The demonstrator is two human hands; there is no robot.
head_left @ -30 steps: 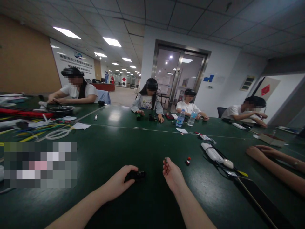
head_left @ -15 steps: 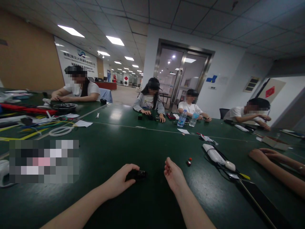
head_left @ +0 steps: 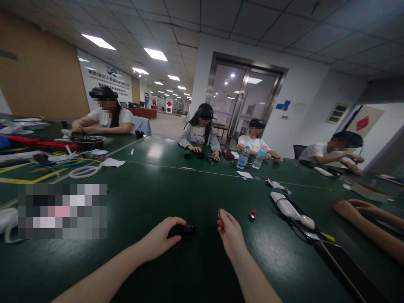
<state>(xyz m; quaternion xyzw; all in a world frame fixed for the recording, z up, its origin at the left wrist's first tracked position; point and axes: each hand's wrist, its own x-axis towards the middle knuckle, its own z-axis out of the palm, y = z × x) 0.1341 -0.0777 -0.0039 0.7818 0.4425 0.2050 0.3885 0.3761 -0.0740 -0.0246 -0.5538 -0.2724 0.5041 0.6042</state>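
My left hand (head_left: pixel 158 240) rests on the dark green table (head_left: pixel 151 206), its thumb and fingers closed around a small black object (head_left: pixel 188 229) with a few shiny details. What kind of object it is I cannot make out. To the right, my right hand (head_left: pixel 231 233) is raised slightly with thumb and fingertips pinched together. A tiny brownish bit shows at the fingertips, too small to name. Beside that hand lies a small red and silver piece (head_left: pixel 252 216) with an orange top.
A white power strip (head_left: pixel 285 206) with black cable lies at right, near another person's forearm (head_left: pixel 375 216). Two water bottles (head_left: pixel 243 158) stand across the table. Wires and a coiled white tube (head_left: pixel 84 171) lie at left. Several people sit around the table.
The whole view has shifted slightly to the right. My right hand's fingertips have turned a little, and a tiny bit shows between them. My left hand keeps its grasp on the black object.
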